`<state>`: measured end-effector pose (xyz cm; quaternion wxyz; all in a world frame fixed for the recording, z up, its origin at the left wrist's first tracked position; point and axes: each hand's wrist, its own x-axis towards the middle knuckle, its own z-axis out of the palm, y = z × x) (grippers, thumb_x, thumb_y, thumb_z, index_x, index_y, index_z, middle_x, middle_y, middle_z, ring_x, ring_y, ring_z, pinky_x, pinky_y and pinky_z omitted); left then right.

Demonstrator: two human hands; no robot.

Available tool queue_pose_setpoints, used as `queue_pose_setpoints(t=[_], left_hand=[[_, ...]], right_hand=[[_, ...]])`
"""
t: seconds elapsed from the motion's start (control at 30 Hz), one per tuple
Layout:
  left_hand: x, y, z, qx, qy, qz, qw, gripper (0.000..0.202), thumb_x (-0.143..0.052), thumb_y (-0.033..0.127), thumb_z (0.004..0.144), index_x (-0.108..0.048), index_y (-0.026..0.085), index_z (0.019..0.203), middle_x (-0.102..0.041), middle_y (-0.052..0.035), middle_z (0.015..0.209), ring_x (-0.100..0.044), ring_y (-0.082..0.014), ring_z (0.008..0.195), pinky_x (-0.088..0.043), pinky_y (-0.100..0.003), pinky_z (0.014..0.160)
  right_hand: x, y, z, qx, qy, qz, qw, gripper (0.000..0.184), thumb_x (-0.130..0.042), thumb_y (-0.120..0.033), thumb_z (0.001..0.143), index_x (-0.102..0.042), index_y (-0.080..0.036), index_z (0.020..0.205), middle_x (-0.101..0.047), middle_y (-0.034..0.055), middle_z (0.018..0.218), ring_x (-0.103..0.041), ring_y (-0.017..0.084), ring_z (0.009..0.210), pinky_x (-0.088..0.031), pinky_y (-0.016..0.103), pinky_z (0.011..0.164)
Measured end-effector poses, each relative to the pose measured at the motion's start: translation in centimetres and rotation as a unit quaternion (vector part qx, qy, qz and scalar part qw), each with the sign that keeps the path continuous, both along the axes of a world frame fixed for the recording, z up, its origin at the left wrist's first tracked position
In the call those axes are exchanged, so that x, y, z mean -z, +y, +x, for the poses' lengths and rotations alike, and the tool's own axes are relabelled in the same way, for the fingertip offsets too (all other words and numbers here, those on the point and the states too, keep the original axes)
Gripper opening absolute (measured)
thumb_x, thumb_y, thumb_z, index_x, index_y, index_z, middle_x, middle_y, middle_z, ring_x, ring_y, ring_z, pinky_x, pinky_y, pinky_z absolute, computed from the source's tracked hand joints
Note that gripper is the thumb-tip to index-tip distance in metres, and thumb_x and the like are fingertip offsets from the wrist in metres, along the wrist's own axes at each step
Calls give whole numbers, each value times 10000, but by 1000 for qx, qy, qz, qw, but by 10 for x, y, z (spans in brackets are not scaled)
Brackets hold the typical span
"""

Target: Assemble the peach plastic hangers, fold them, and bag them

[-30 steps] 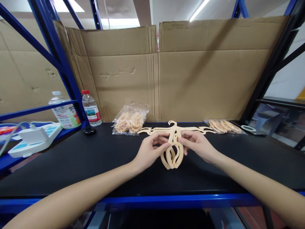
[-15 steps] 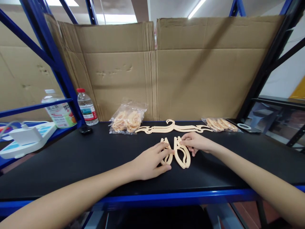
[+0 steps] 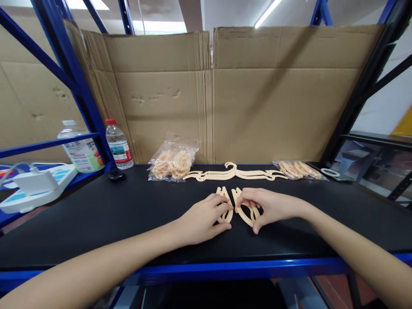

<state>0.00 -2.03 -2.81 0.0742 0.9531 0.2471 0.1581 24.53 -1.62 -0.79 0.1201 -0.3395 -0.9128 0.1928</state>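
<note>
Two cream plastic folded hanger pieces lie side by side on the black tabletop in front of me. My left hand [image 3: 204, 218] has its fingers bent over the left folded hanger piece [image 3: 229, 214] and its thumb at the lower end, covering part of it. Around the right folded hanger piece [image 3: 245, 218] my right hand [image 3: 265, 207] is curled, fingers near the upper end and thumb at the lower end. Behind both hands an opened-out folding hanger [image 3: 222, 175] lies flat, its hook pointing away from me.
A clear bag of cream hanger parts [image 3: 174, 161] stands at back left, and a flatter bag [image 3: 301, 169] at back right. Beside it lie a phone and a white ring [image 3: 330, 172]. A red-capped bottle [image 3: 118, 146] and a black mouse-like object [image 3: 116, 175] are left. Cardboard [image 3: 289, 98] walls the back.
My right hand has come down and toward me, from the upper end of the right piece to a grip along its length. That piece has tilted slightly. The left hand has barely moved.
</note>
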Motion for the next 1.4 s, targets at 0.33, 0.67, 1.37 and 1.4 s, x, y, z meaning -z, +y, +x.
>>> queue_pose_setpoints(t=[0.33, 0.67, 1.37, 1.4], left_hand=[[5, 23, -5, -32, -28, -14, 999, 385, -607, 281, 837, -544, 220, 1212, -550, -90, 1213, -496, -246, 1137, -451, -364, 936], [10, 62, -20, -132, -133, 4, 982, 267, -486, 350, 883, -590, 184, 1064, -631, -82, 1093, -575, -237, 1041, -437, -390, 932], [16, 70, -23, -186, -137, -13, 973, 224, -537, 155, 764, -609, 151, 975, -662, -88, 995, -611, -228, 928, -479, -386, 865], [16, 71, -23, -190, -147, -17, 971, 223, -539, 149, 755, -611, 153, 967, -665, -83, 986, -616, -223, 915, -485, -384, 857]], right_hand=[[25, 17, -13, 18, 127, 18, 992, 365, -709, -446, 745, -633, -202, 1006, -496, -8, 807, -493, 126, 704, -435, 245, 651], [21, 63, 44, 208, 123, 174, 955, 178, -525, -250, 837, -639, -171, 949, -638, 65, 848, -583, 188, 768, -465, 323, 707], [50, 96, 70, 217, 45, 183, 958, 155, -514, -264, 842, -619, -166, 781, -644, 97, 851, -567, 229, 839, -437, 366, 788], [50, 96, 69, 216, 53, 187, 957, 150, -518, -268, 836, -604, -172, 759, -642, 89, 836, -568, 227, 825, -438, 363, 776]])
